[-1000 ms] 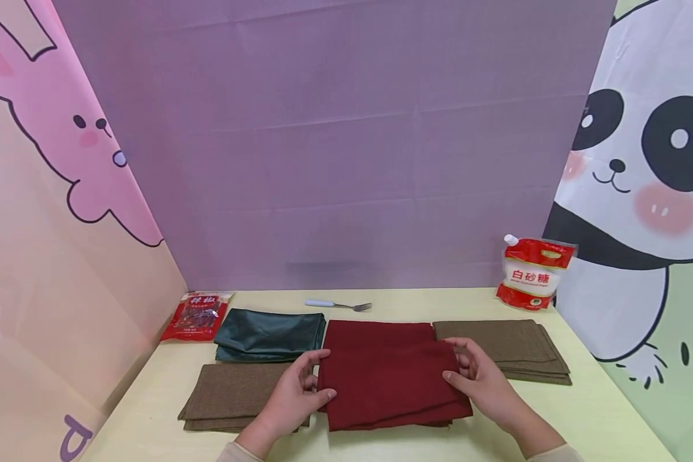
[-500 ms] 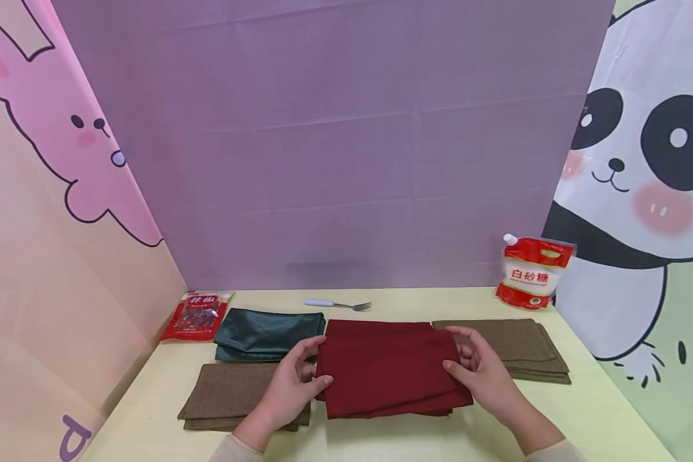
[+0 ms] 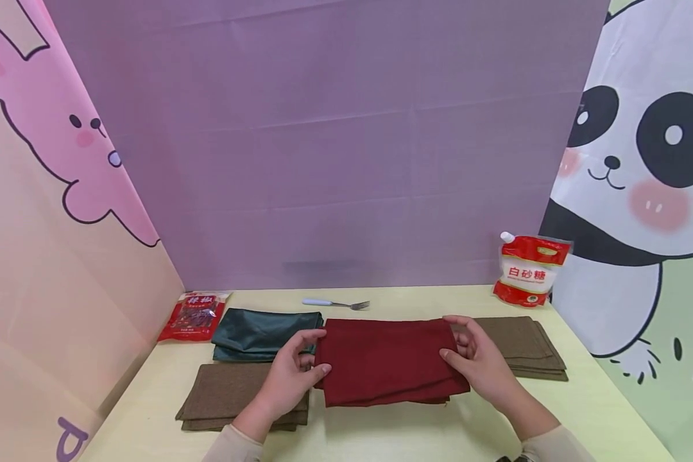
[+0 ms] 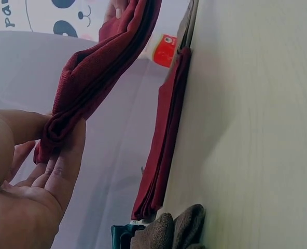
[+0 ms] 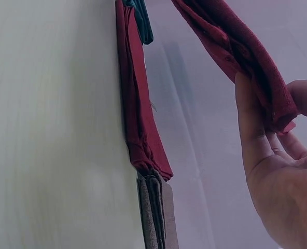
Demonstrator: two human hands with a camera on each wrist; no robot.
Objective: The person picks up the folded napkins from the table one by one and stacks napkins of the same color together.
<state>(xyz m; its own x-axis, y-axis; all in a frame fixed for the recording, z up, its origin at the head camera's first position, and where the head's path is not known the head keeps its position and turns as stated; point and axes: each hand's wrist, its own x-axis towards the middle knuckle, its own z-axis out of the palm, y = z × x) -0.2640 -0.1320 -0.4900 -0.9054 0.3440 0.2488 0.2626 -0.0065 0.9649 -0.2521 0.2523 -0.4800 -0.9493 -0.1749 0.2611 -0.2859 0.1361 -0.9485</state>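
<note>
A folded dark red cloth is held up off the table, its two short ends pinched between thumb and fingers. My left hand grips its left end; my right hand has the right end. Both wrist views show the cloth in several layers, well above the tabletop. Below it, a second folded red cloth lies flat on the table, mostly hidden behind the held one in the head view. A folded brown cloth lies beside my left hand, another brown cloth beyond my right.
A folded dark teal cloth lies behind the left brown one. At the back left is a red packet, at the back right a red-and-white spouted pouch. A fork lies near the purple backdrop.
Both hands have raised the red cloth and moved it slightly away from me, so it now covers more of the red cloth behind it. Its grip has stayed the same.
</note>
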